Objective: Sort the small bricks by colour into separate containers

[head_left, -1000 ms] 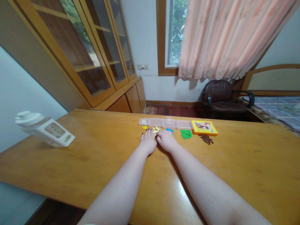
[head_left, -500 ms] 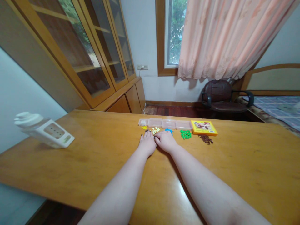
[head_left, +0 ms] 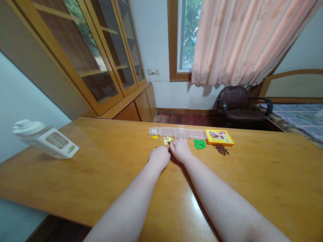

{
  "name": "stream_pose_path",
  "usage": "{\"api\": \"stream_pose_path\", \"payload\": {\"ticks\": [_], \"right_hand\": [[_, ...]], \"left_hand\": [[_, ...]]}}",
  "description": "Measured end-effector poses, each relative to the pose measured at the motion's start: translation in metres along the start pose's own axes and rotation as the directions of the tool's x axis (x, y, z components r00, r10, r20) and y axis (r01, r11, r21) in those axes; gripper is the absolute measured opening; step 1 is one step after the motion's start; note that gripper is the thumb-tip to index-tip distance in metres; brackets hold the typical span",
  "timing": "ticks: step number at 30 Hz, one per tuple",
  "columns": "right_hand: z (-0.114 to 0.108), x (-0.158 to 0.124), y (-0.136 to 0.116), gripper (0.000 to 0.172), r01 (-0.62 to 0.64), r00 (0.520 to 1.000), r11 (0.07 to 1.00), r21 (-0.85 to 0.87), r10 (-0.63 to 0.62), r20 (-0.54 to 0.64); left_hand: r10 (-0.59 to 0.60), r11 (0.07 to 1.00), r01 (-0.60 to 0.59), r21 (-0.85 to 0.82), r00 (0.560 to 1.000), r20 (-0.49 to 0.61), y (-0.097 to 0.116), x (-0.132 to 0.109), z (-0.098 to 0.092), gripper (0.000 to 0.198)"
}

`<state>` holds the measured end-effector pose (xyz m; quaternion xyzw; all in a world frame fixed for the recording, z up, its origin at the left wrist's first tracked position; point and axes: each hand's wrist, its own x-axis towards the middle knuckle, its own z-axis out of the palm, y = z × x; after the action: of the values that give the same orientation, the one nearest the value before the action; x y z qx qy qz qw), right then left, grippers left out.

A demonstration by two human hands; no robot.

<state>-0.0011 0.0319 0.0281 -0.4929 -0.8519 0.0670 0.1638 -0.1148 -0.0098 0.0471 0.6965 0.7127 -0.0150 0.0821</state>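
Lying loose, tiny pale-yellow pieces (head_left: 167,139)

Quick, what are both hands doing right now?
Left hand: curled shut on the table; anything inside is hidden.
Right hand: beside the pale yellow pieces; open or shut cannot be told.

Both forearms, entering from 6 o'clock, are bare, and the right hand (head_left: 180,150) wears dark nail polish, perhaps navy or black.
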Motion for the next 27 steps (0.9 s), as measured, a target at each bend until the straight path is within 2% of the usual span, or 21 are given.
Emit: {"api": "stream_pose_path", "payload": {"ticks": [4,6,8,10,13,15,18,21,23,27], "right_hand": [[0.005,0.001,0.003,0.042,0.04,0.999,0.997,0.06,-0.041,0.016],[0.008,0.002,0.009,0.042,0.0,0.998,0.987,0.161,0.009,-0.058],[0.009,0.004,0.017,0.046,-0.05,0.972,0.935,0.351,0.126,-0.197],[0.01,0.006,0.025,0.053,-0.066,0.904,0.817,0.573,0.292,-0.313],[0.009,0.01,0.033,0.06,-0.123,0.773,0.61,0.783,0.553,-0.31],[0.009,0.012,0.035,0.058,-0.131,0.707,0.506,0.853,0.65,-0.277],[0.013,0.015,0.036,0.052,-0.051,0.655,0.395,0.917,0.707,-0.268],[0.019,0.018,0.035,0.048,0.075,0.64,0.304,0.95,0.716,-0.279],[0.021,0.018,0.033,0.047,0.127,0.656,0.276,0.953,0.697,-0.29],[0.022,0.015,0.028,0.047,0.122,0.71,0.312,0.942,0.636,-0.303]], "left_hand": [[0.019,1.0,-0.02,-0.018,0.999,-0.045,-0.005,0.005,0.006,0.033],[0.017,1.0,-0.018,-0.013,0.997,-0.074,-0.008,0.006,0.006,0.032],[0.035,0.999,-0.035,0.001,0.994,-0.103,-0.01,0.006,0.002,0.031],[0.068,0.998,-0.067,0.012,0.993,-0.095,-0.009,0.002,-0.002,0.03],[0.093,0.995,-0.092,0.029,0.996,-0.005,-0.001,-0.008,-0.003,0.031],[0.112,0.992,-0.114,0.046,0.993,0.036,0.004,-0.013,0.003,0.033],[0.157,0.986,-0.157,0.048,0.988,0.007,0.007,-0.011,0.017,0.049],[0.155,0.987,-0.152,0.06,0.987,-0.041,0.003,-0.005,0.024,0.057],[0.181,0.982,-0.179,0.061,0.983,-0.023,0.001,-0.006,0.022,0.06],[0.302,0.951,-0.308,0.01,0.938,0.167,0.007,-0.018,0.012,0.066]]}}
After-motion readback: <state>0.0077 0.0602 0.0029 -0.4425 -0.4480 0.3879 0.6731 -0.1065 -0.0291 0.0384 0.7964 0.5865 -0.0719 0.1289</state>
